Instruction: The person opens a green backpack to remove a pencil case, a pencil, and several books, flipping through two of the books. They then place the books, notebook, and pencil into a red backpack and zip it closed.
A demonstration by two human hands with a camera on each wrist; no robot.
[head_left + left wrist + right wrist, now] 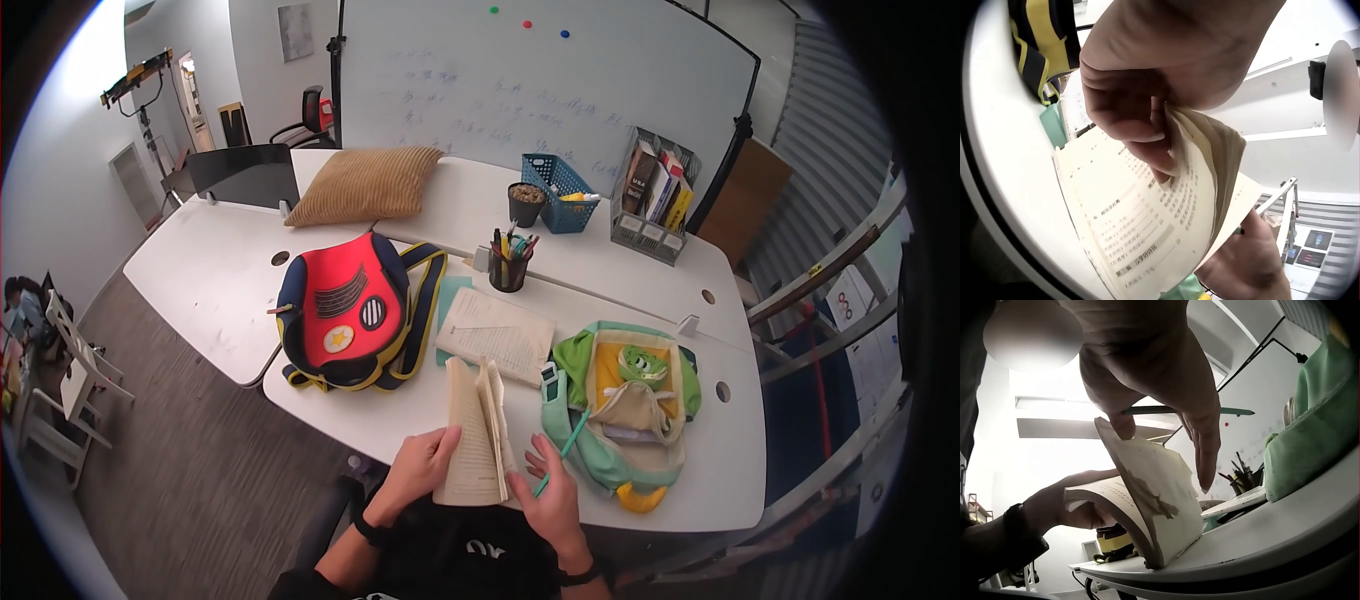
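A worn paperback book stands partly open at the table's front edge, its pages spread. My left hand grips it at the left side; in the left wrist view the fingers curl over the printed pages. On the other side, my right hand holds a green pencil slanting across the palm. The right thumb is at the top edge of the torn, pale cover, while the other fingers extend past it. Just beyond lies another open-looking book on a teal notebook.
A red and navy backpack sits at left, a green backpack close to my right hand. Behind are a pen cup, a potted plant, a blue basket, a book rack and a corduroy cushion.
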